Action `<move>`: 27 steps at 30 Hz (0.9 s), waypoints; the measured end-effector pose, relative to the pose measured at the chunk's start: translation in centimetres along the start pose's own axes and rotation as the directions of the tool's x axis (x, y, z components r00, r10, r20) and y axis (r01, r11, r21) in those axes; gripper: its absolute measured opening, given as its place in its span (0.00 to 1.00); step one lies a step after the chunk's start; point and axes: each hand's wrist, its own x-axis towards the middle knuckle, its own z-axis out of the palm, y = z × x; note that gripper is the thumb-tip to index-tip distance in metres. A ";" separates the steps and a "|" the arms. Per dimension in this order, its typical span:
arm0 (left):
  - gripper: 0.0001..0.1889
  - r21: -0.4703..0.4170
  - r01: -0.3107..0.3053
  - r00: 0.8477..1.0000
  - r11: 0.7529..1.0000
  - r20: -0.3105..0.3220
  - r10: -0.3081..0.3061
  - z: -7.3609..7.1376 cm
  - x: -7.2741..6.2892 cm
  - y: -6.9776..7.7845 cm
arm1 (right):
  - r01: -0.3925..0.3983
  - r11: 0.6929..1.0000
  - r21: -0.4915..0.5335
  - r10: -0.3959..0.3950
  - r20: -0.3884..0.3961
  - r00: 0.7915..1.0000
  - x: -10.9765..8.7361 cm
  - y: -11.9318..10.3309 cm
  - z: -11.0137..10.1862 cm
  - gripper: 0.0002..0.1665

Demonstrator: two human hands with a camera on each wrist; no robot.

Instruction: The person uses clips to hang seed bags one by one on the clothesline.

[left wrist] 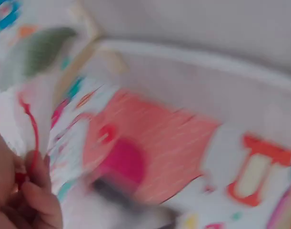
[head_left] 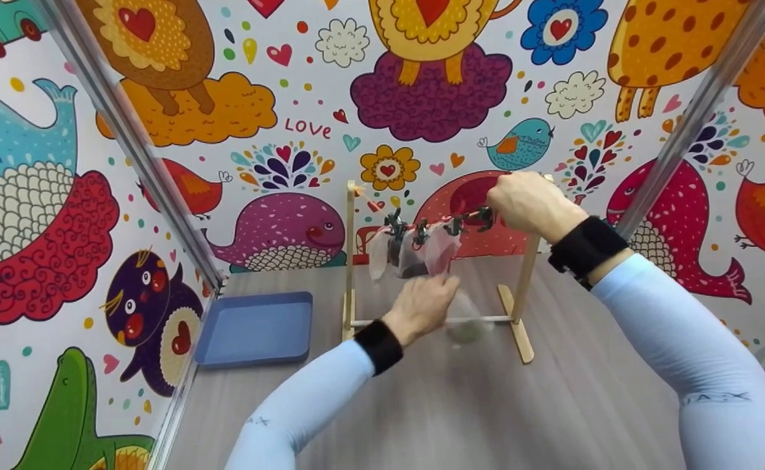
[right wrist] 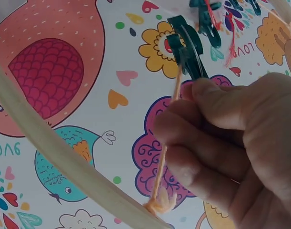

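My right hand (head_left: pixel 529 205) is up at the right end of an orange line (right wrist: pixel 176 86) strung between wooden posts. Its thumb and finger pinch a dark green clothespin (right wrist: pixel 190 47) that overlaps the line. Lower down, the left hand (head_left: pixel 421 307) grips the red drawstring (left wrist: pixel 35 129) of a sheer white drawstring bag (left wrist: pixel 38 52) with something green inside. In the head view that bag (head_left: pixel 467 323) hangs blurred beside the hand. Several sheer bags (head_left: pixel 444 248) hang from more dark clothespins (head_left: pixel 421 232) along the line, left of the right hand.
The line's wooden stand has a left post (head_left: pixel 350 248), a right post (head_left: pixel 525 281) and a white crossbar (head_left: pixel 369 322) near the grey table (head_left: pixel 421 405). A blue tray (head_left: pixel 255 329) lies to its left. Patterned walls with metal frame bars (head_left: pixel 141 150) enclose the table.
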 end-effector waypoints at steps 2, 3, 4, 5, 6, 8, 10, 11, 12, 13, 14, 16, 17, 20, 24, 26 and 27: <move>0.03 -0.068 0.021 0.998 0.997 -0.063 -0.025 -1.5 2.2 0.0 | -0.020 0.999 0.031 0.019 0.019 1.000 0.0 0.0 -0.2 0.11; 0.04 -0.100 0.030 0.995 0.995 -0.089 -0.039 -2.1 3.2 -0.3 | -0.033 0.998 0.044 0.031 0.030 0.999 0.0 0.0 -0.3 0.10; 0.06 -0.125 0.044 0.991 0.991 -0.117 -0.058 -2.6 4.3 -0.6 | -0.042 0.998 0.052 0.040 0.037 0.999 0.1 0.0 -0.4 0.09; 0.08 -0.150 0.056 0.987 0.987 -0.138 -0.077 -3.1 5.3 -0.9 | -0.048 0.997 0.056 0.045 0.043 0.998 0.2 -0.1 -0.5 0.08; 0.09 -0.168 0.069 0.983 0.983 -0.155 -0.095 -3.4 6.1 -1.3 | -0.044 0.998 0.054 0.042 0.045 0.998 0.3 -0.3 -0.6 0.08; 0.08 -0.186 0.101 0.974 0.977 -0.180 -0.135 -4.0 7.3 -1.9 | -0.024 0.999 0.045 0.022 0.039 0.999 0.6 -0.5 -0.7 0.08; 0.07 -0.190 0.134 0.964 0.973 -0.203 -0.172 -4.4 8.2 -2.4 | 0.003 0.999 0.034 -0.004 0.021 1.000 0.9 -0.7 -0.8 0.09; 0.07 -0.194 0.145 0.963 0.970 -0.199 -0.184 -4.6 8.5 -2.5 | 0.014 0.999 0.043 -0.014 0.015 1.000 1.1 -0.8 -0.8 0.09; 0.06 -0.194 0.154 0.961 0.969 -0.199 -0.193 -4.7 8.7 -2.6 | 0.022 0.998 0.053 -0.023 0.010 1.000 1.2 -0.9 -0.8 0.10; 0.05 -0.194 0.160 0.959 0.968 -0.203 -0.199 -4.8 8.9 -2.6 | 0.027 0.997 0.067 -0.027 0.004 1.000 1.3 -1.0 -0.7 0.10; 0.05 -0.195 0.162 0.957 0.967 -0.207 -0.202 -4.8 9.0 -2.7 | 0.028 0.997 0.079 -0.028 0.000 1.000 1.4 -1.0 -0.6 0.10; 0.04 -0.192 0.172 0.953 0.966 -0.216 -0.212 -4.8 9.1 -2.7 | 0.027 0.994 0.102 -0.026 -0.005 1.000 1.5 -1.0 -0.4 0.09; 0.04 -0.197 0.175 0.951 0.965 -0.220 -0.218 -4.8 9.2 -2.6 | 0.024 0.993 0.115 -0.024 -0.004 1.000 1.4 -1.0 -0.3 0.07; 0.04 -0.236 0.198 0.941 0.951 -0.226 -0.252 -4.7 9.1 -2.6 | 0.043 0.990 0.138 -0.040 -0.023 0.999 1.1 -0.7 0.2 0.02; 0.07 -0.302 0.216 0.937 0.929 -0.203 -0.284 -4.8 8.7 -2.8 | 0.089 0.973 0.212 -0.068 -0.103 0.992 0.7 -0.4 1.8 0.06; 0.09 -0.350 0.195 0.942 0.916 -0.194 -0.274 -5.0 8.1 -2.8 | 0.079 0.965 0.251 -0.038 -0.166 0.985 0.1 -0.2 3.1 0.11; 0.09 -0.378 0.175 0.945 0.909 -0.193 -0.263 -5.1 7.5 -2.8 | 0.059 0.960 0.272 -0.002 -0.203 0.979 -0.3 -0.2 3.9 0.13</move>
